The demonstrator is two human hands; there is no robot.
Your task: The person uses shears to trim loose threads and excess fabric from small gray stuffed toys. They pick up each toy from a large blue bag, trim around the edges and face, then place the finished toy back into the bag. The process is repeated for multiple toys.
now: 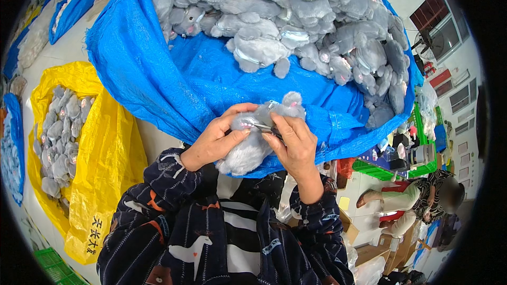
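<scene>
Left hand (214,140) and right hand (296,145), both closed around one soft grey plush animal toy (253,142) held at chest height before the big blue woven plastic sack (158,74) heaped with grey plush toys (296,16); yellow woven plastic sack (105,158) of the same, left.

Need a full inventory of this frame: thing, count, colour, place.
grey plush toy: one, grey, held in both hands, centre
plush pile: many, grey, in blue sack, top
blue sack: one, blue, ahead
yellow sack: one, yellow, left, holds more grey plush
green crates: several, green, right
seated person: one, lower right
cardboard boxes: a few, brown, lower right
left hand: on the toy's left side
right hand: on the toy's right side
</scene>
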